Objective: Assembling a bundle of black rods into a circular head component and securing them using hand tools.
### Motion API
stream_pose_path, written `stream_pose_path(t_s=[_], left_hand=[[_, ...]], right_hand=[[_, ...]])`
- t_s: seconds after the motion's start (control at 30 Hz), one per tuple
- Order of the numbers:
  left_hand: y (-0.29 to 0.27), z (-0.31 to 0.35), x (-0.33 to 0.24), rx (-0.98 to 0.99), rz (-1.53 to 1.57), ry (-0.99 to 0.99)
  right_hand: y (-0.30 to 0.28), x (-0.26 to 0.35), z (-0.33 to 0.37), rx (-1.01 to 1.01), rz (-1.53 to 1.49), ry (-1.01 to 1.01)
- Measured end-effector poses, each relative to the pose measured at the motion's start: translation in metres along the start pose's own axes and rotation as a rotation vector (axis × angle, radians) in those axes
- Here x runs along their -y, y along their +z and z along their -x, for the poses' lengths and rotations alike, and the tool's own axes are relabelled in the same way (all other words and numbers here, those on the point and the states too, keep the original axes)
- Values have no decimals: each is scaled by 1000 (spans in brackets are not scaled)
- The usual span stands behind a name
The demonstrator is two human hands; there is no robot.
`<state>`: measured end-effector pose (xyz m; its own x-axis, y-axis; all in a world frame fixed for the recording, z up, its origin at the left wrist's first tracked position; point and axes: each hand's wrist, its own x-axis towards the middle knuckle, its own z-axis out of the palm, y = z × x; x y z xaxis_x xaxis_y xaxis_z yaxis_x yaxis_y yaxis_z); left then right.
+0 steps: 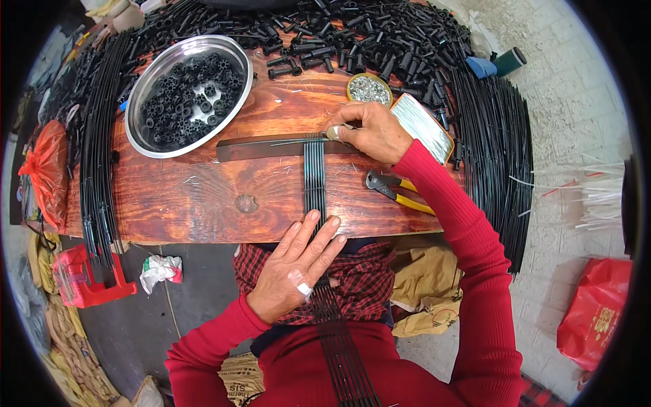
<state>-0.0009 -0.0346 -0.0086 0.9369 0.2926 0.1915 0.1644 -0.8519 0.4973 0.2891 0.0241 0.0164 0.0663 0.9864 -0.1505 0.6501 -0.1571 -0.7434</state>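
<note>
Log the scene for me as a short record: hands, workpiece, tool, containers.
Left hand: laid flat across the black rods at the table's edge
Right hand: fingertips at the rods' far ends; grip unclear
Workpiece: rods side by side, crossing the dark bar
Tool: yellow-handled pliers, right of the rods
Containers: steel bowl of small black parts; round tin of metal bits; tray of thin pale pieces

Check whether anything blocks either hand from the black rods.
Nothing visible does: the left hand lies on the black rods, and the right hand is beside their far ends at the dark bar.
</note>
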Motion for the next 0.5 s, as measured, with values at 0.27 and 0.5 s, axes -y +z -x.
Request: stream_pose_path(t_s=[0.27, 0.5], left_hand=[[0, -1, -1, 3, -11, -4], [5, 0, 1, -4, -39, 2]], right_hand=[[7, 1, 3, -32, -41, 17], [11, 7, 5, -70, 51, -35]])
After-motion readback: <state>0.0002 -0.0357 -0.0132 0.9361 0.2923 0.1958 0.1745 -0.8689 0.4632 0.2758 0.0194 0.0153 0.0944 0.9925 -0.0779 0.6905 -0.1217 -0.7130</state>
